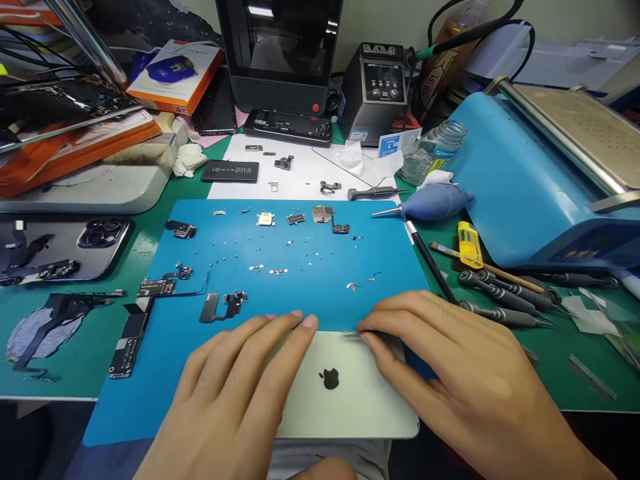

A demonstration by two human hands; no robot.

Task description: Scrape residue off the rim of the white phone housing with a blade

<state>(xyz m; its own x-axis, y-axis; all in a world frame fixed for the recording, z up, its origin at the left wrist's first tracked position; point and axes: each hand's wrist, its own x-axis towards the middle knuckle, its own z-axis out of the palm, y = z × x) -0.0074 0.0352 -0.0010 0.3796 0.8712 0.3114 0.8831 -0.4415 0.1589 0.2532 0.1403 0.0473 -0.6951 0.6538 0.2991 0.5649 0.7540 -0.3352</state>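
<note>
A pale silver tablet (350,413) with a black apple logo lies back-up at the near edge of the blue mat (280,300). My left hand (240,380) rests over its left part, fingers stretched out and tips at the far edge. At that edge, farther right, my right hand (445,367) pinches a thin metal blade (351,334) between thumb and forefinger. Most of the blade is hidden by the fingers. Beyond the hands, small screws and metal brackets (279,271) are scattered on the mat. A flex cable part (225,305) lies near my left fingertips.
A logic board (131,337) lies at the mat's left, beside a phone back housing (65,243). Screwdrivers (500,297), a black pen-like tool (430,260) and a blue air blower (430,202) lie right. A glass jar (435,153) and blue machine (520,180) stand behind.
</note>
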